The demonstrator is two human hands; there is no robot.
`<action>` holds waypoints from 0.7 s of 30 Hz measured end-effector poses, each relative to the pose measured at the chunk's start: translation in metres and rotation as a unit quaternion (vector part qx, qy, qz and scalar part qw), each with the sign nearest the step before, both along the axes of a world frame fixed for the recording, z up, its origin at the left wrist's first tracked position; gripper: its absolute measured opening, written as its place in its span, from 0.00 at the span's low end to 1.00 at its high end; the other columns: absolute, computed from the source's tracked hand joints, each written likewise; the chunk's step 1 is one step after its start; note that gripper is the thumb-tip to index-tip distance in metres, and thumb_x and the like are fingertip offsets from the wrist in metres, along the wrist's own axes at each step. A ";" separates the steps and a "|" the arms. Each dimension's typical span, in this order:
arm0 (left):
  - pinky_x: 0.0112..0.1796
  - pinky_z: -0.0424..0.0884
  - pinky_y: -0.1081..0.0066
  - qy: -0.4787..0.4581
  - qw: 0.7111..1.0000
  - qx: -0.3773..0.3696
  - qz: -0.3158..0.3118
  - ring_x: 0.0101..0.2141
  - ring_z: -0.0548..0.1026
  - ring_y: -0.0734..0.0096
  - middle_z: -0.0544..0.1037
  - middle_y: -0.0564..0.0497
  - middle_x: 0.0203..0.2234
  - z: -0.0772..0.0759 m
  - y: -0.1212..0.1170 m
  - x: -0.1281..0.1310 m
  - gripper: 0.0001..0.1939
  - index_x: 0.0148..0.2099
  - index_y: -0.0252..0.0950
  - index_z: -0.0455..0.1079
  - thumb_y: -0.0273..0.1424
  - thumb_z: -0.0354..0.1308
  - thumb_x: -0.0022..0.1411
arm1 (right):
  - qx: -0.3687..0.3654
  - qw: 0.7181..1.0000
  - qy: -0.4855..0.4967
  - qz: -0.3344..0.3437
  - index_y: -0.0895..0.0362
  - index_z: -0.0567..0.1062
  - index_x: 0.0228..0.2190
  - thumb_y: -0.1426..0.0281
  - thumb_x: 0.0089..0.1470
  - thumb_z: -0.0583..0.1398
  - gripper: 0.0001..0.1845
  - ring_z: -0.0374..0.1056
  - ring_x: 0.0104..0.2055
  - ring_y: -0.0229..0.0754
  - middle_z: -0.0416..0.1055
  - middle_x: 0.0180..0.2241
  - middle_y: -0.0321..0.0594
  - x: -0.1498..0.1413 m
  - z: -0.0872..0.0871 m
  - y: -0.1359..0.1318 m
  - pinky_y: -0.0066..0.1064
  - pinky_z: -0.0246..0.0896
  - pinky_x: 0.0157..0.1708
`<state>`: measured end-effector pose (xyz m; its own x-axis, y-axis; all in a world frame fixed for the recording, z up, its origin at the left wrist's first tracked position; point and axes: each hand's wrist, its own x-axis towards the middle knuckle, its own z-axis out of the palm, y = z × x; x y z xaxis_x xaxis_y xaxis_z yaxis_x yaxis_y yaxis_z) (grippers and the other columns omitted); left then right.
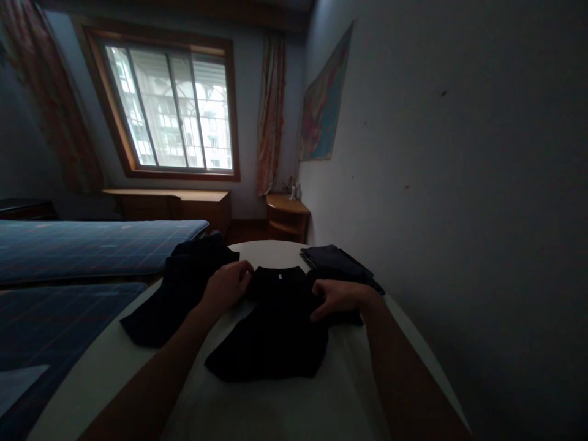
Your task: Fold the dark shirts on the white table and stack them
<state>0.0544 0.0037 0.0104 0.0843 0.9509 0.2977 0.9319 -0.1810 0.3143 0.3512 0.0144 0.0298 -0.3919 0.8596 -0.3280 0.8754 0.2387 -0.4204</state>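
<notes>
A black T-shirt (275, 334) lies spread on a white table (294, 404), its collar with a small white label facing away from me. My left hand (227, 285) is closed on the shirt's left shoulder near the collar. At the right shoulder my right hand (337, 297) has its fingers curled down onto the fabric. A pile of dark clothes (179, 288) lies just left of my left hand. Beyond my right hand sits a folded dark garment (337, 263), close to the wall.
The wall (459, 184) runs along the table's right side, with a map (324, 104) hung on it. Beds with blue checked covers (92, 248) stand on the left. A window (169, 110), a low wooden cabinet (184, 205) and a corner shelf (287, 217) are at the back.
</notes>
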 end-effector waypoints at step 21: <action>0.27 0.67 0.72 -0.193 0.975 -0.105 -0.029 0.26 0.78 0.65 0.78 0.53 0.24 -0.024 0.019 -0.017 0.27 0.58 0.34 0.64 0.35 0.60 0.58 | -0.016 0.977 -0.189 0.100 0.57 0.83 0.33 0.75 0.41 0.69 0.12 0.74 0.33 0.42 0.79 0.34 0.39 -0.085 0.016 -0.050 0.25 0.57 0.23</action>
<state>0.0376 0.0223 -0.0135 0.0605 0.9913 0.1166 0.7266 -0.1239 0.6758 0.2662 -0.0355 0.0457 -0.3971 0.7649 -0.5071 0.9067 0.4127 -0.0873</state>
